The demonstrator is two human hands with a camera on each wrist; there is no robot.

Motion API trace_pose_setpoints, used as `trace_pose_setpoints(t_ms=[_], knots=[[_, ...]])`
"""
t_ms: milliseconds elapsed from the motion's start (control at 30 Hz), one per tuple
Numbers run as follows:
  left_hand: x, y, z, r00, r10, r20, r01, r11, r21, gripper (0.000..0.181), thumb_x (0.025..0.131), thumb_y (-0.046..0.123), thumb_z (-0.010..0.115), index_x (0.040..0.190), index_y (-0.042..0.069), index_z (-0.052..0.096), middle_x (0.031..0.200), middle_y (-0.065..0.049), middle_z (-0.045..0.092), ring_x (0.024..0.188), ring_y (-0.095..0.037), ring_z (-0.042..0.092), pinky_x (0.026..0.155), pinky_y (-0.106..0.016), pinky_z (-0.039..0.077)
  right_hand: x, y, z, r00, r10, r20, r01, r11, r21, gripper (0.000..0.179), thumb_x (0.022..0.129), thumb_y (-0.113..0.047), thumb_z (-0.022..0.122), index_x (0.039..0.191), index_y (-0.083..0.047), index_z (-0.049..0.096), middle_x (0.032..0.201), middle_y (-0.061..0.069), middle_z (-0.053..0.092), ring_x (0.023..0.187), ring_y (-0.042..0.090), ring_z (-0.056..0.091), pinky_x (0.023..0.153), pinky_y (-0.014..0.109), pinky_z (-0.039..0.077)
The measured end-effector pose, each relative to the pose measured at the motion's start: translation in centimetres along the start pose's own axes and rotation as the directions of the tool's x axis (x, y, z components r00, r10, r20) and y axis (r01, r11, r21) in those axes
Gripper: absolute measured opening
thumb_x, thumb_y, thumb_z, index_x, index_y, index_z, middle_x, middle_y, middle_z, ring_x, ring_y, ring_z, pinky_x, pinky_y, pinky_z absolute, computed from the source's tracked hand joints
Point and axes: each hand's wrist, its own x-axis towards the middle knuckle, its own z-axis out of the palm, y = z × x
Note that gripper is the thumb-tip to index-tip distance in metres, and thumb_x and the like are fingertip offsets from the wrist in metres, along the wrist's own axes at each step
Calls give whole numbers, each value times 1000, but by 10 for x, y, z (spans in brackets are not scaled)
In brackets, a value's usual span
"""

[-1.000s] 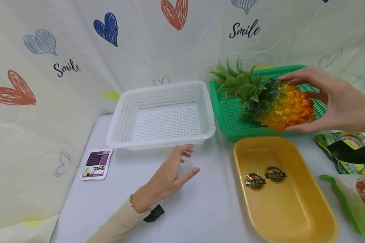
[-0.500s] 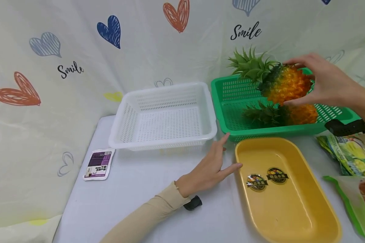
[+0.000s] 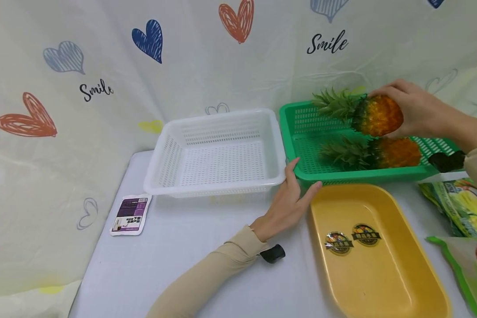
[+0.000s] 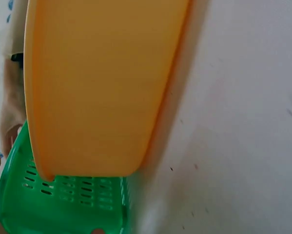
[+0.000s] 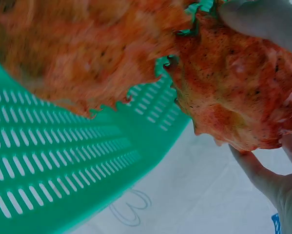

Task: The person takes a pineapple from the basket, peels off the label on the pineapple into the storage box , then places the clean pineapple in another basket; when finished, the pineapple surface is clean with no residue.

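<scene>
My right hand (image 3: 419, 110) grips the orange body of a pineapple (image 3: 381, 115), holding it sideways over the green basket (image 3: 361, 174), its leafy crown to the left. A second pineapple (image 3: 399, 153) lies in that basket, just below and in front. In the right wrist view, thumb and fingers span the held pineapple (image 5: 243, 87), with the other pineapple (image 5: 77, 48) beside it. My left hand (image 3: 280, 210) reaches the green basket's front left corner, fingers mostly straight, index finger and thumb spread. Close up in the left wrist view, a fingertip (image 4: 97, 231) shows against the green basket (image 4: 63, 209).
A white basket (image 3: 214, 189) stands left of the green one. In front is a yellow basin (image 3: 365, 282) with two stickers. Food bags (image 3: 461, 201) lie at the right, and a purple-and-white packet (image 3: 131, 215) at the left. A heart-print cloth (image 3: 198, 57) hangs behind.
The right hand lifted the pineapple up and back, uncovering the second one, then lowered it slightly. My left hand moved right from below the white basket to the green basket's corner.
</scene>
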Motion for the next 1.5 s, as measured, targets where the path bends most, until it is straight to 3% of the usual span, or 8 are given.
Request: trace_pose_setpoints(t_ms=[133,267,367,533,733,1000,1267,1500], knots=[[7,2,3,1000,-15,-27,15,1000,-14,74,111,50,42,164,13,6,129,-32,62,111,-28,65,96,-34,51,4,6,4,999,-44,9,44,999,-29,108,49,8,101,143,6,47,133,35,42,111,54,45,82,74,44],[12,3,4,999,-38,-38,36,998,-57,75,111,48,42,165,15,2,145,-31,53,123,-29,63,103,-36,49,9,12,5,995,-91,29,92,995,-49,110,47,9,101,142,6,47,134,34,42,115,55,43,86,73,42],[13,3,4,997,-66,-36,62,995,-84,78,111,49,44,166,19,-2,169,-23,23,148,-30,41,118,-40,39,13,17,5,993,-104,54,107,993,-56,111,46,10,101,142,7,45,135,35,42,119,56,42,89,72,39],[14,1,3,996,-86,-25,83,992,-94,79,110,51,45,167,23,-2,170,-21,22,146,-31,44,117,-42,40,15,21,5,993,-62,100,69,995,-68,113,48,11,100,145,8,42,138,36,39,122,58,39,92,74,38],[15,0,1,997,-73,-27,70,992,-103,79,110,51,46,167,23,-2,171,-20,19,151,-30,37,121,-42,35,13,17,3,988,-14,151,31,993,-110,111,48,12,100,144,7,44,137,36,40,122,58,38,91,75,40],[14,0,3,996,-85,-21,83,993,-83,78,110,51,46,166,24,-1,169,-22,25,141,-33,50,115,-41,42,16,24,10,977,-73,202,97,989,-112,107,49,8,101,142,4,48,133,35,45,120,57,41,90,74,42],[14,-1,3,997,-75,-14,74,995,-63,77,110,49,45,166,23,-1,166,-25,30,132,-33,58,106,-39,49,32,28,18,938,-16,346,78,983,-166,101,59,10,97,146,-1,46,140,35,41,124,62,38,87,75,45],[14,-4,3,998,-65,-18,64,996,-64,78,110,49,46,166,24,-1,165,-25,33,130,-32,60,106,-38,49,41,36,23,915,28,403,23,992,-121,102,60,9,96,147,0,44,140,36,39,120,61,43,84,70,49]])
